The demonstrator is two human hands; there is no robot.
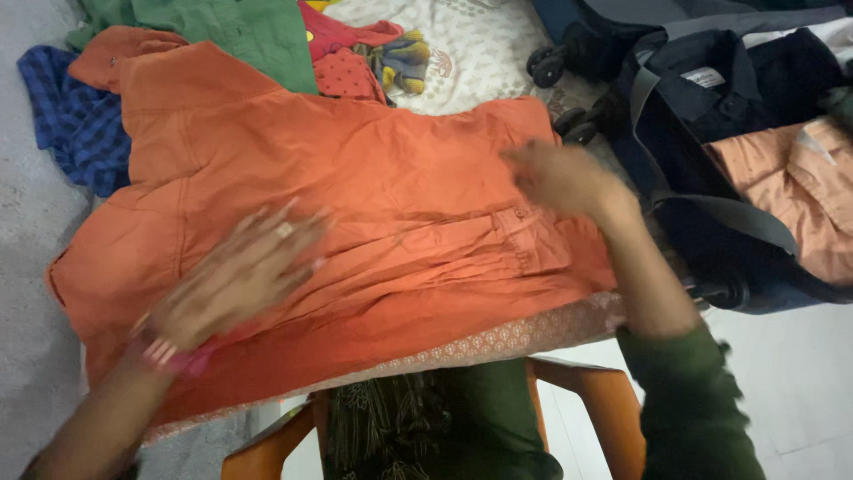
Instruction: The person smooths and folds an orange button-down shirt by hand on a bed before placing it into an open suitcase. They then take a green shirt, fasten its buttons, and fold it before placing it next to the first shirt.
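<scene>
Lying spread across the middle of the view, an orange shirt [373,187] is seen flattened on a patterned cloth [524,338], whose printed border shows along the shirt's near edge. The left hand [240,276] is laid flat on the lower left part of the shirt, its fingers stretched out and loose, gripping nothing; a ring is worn on one finger and pink bangles [173,356] are seen at the wrist (the hand is blurred). The right hand [560,178] is placed on the shirt's upper right part, near a buttoned pocket flap [524,222]; its fingers appear bent down onto the fabric, but whether cloth is pinched between them cannot be told, since the hand is blurred too. A dark green sleeve [693,400] is worn on the right arm.

Behind the shirt, a heap of other clothes is seen: a blue checked garment [75,124] at the left, a green garment [240,31] at the top, and a red dotted piece [342,71] beside it. A cream bedcover [471,53] with a faint pattern lies under them. To the right, an open dark suitcase [711,231] is found, with a dark shirt [711,89] and a peach shirt [800,187] folded inside. An orange plastic chair [595,400] is visible at the bottom edge.
</scene>
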